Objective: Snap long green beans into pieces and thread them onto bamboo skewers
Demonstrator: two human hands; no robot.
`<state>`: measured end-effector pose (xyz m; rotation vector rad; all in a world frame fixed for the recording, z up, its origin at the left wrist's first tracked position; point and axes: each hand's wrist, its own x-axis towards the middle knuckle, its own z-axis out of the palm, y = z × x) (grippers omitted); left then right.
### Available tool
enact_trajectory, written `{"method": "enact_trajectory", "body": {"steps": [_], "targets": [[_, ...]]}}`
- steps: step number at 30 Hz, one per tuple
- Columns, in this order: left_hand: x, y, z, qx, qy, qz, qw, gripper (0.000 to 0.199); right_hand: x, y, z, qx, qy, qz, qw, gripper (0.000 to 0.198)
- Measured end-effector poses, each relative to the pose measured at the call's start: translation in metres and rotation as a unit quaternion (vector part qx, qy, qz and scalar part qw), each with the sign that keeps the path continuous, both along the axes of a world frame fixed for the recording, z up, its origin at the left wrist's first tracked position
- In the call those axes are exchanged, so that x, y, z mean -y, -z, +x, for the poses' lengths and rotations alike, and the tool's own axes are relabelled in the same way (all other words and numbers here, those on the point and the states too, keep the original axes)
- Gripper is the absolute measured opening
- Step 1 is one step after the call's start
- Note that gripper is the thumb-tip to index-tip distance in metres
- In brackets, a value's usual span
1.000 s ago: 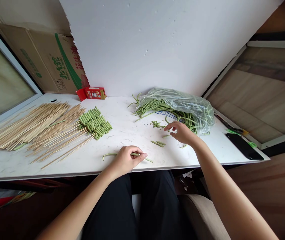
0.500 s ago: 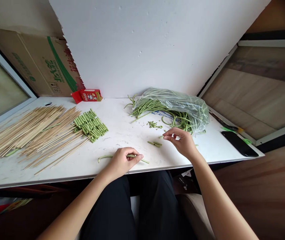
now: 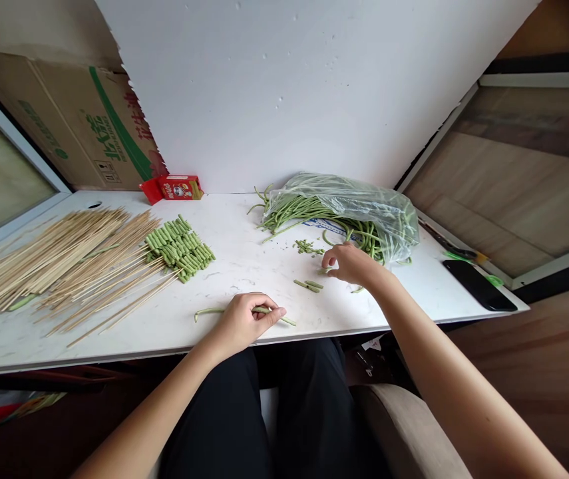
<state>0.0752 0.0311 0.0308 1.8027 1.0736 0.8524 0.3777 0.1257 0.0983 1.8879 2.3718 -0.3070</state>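
Note:
My left hand (image 3: 249, 319) is closed around a long green bean (image 3: 288, 321) just above the table's front edge; its bent far end sticks out to the left. My right hand (image 3: 350, 263) is over the table in front of the bag, thumb and fingers curled but apart. A short bean piece (image 3: 325, 271) shows right at its fingertips, and I see no grip on it. Several cut bean pieces (image 3: 309, 285) lie to the left of that hand. Behind them is a small heap of bean trimmings (image 3: 308, 247).
A clear plastic bag (image 3: 359, 189) of long green beans (image 3: 294, 211) lies at the back. Skewered bean pieces (image 3: 179, 247) rest at left beside a pile of bamboo skewers (image 3: 54, 256). A red packet (image 3: 180, 187) stands behind. At right are a black phone (image 3: 478, 286) and scissors (image 3: 446, 241).
My right hand has moved slightly up and back toward the bag, and its fingers have loosened from the short bean piece. My left hand keeps its hold on the long bean.

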Motion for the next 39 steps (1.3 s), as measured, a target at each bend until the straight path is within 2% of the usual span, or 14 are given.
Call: {"method": "enact_trajectory", "body": {"steps": [3, 9, 14, 17, 20, 22, 27, 32, 36, 39], "targets": [[0.0, -0.002, 0.0, 0.001, 0.001, -0.007, 1.0, 0.03, -0.011, -0.009, -0.015, 0.026, 0.025, -0.053, 0.998, 0.032], [0.001, -0.006, 0.0, 0.004, 0.004, -0.02, 1.0, 0.032, -0.02, -0.015, -0.022, 0.042, 0.024, -0.069, 0.996, 0.039], [0.0, -0.007, 0.0, 0.013, 0.007, -0.023, 1.0, 0.031, -0.016, -0.01, -0.005, -0.009, -0.002, 0.005, 1.0, 0.056], [-0.001, -0.005, 0.0, 0.012, 0.008, -0.017, 1.0, 0.031, -0.007, -0.007, 0.008, -0.083, -0.015, 0.075, 0.994, 0.04], [-0.001, -0.002, -0.001, 0.007, 0.004, -0.004, 1.0, 0.032, 0.01, -0.005, 0.012, -0.166, -0.031, 0.128, 0.977, 0.018], [-0.001, -0.001, -0.001, 0.004, 0.003, 0.004, 1.0, 0.033, 0.023, -0.003, 0.009, -0.224, -0.041, 0.15, 0.962, 0.012], [-0.001, -0.001, -0.001, 0.001, 0.002, 0.004, 1.0, 0.033, 0.047, 0.004, -0.006, -0.338, -0.048, 0.156, 0.927, 0.018], [0.0, 0.0, 0.0, 0.004, 0.0, 0.007, 1.0, 0.033, 0.053, 0.009, -0.011, -0.414, -0.043, 0.166, 0.894, 0.027], [-0.002, 0.0, -0.001, 0.015, -0.006, 0.014, 1.0, 0.032, 0.06, 0.013, -0.016, -0.465, -0.029, 0.132, 0.875, 0.034], [-0.005, -0.001, -0.003, 0.012, -0.019, 0.052, 0.998, 0.029, 0.07, 0.016, -0.027, -0.489, -0.041, 0.09, 0.867, 0.037]]}}
